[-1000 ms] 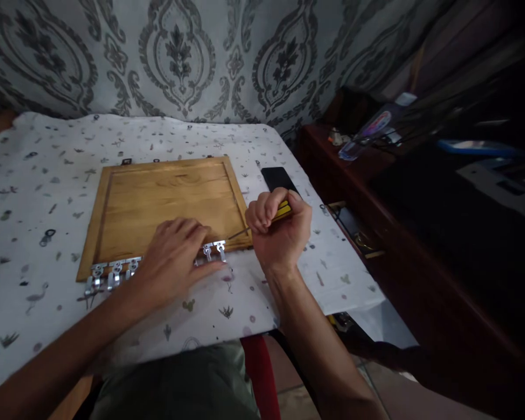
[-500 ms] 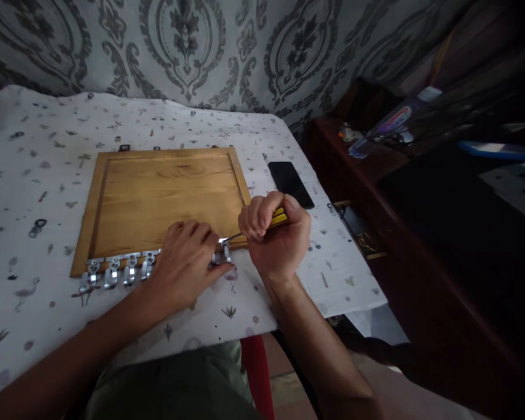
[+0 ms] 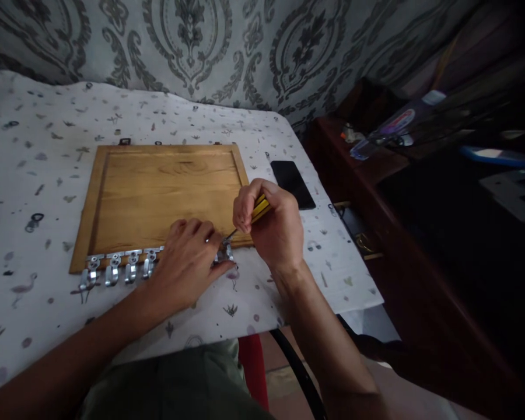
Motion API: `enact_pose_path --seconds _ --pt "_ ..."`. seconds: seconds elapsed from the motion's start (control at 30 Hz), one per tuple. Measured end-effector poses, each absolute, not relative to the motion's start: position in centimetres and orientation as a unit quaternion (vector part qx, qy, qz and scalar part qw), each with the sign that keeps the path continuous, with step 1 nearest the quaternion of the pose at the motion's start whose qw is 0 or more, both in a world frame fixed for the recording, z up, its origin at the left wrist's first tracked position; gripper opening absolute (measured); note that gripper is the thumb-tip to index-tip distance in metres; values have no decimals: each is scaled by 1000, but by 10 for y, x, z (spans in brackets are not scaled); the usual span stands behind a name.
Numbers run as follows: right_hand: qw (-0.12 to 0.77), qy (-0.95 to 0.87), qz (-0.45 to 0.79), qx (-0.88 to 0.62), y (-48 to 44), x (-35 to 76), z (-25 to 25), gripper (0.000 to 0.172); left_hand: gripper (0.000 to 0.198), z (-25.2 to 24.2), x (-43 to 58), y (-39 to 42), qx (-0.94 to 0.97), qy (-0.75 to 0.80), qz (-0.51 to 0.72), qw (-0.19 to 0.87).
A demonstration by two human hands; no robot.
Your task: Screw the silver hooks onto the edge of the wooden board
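Note:
A framed wooden board lies flat on the table. Along its near edge runs a silver metal hook rail with several hooks hanging past the wood. My left hand covers the right part of the rail, fingers on top and thumb below near the last hook. In my right hand is a screwdriver with a yellow and black handle. Its shaft slants down to the left, the tip at the rail's right end. Whether the tip sits in a screw is hidden.
A black phone rests right of the board on the patterned white tablecloth. Further right stands a dark red-brown desk with a clear bottle and a partly open drawer. A patterned curtain hangs behind.
My right hand has moved slightly up and left, and the screwdriver now stands more steeply. The left hand stays on the hook rail. The view has shifted a little.

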State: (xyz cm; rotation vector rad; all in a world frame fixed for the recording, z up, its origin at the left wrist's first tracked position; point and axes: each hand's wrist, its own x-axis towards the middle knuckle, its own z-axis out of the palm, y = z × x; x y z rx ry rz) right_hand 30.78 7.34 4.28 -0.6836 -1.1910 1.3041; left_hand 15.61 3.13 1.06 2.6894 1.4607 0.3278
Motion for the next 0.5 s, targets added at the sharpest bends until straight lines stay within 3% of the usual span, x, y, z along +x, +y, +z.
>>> enact_pose_path --seconds 0.2,0.5 --pt "567 -517 587 -259 71 302 41 52 32 10 157 31 873 472 112 49" --pt "623 -484 536 -302 65 283 37 58 30 9 156 31 876 467 117 36"
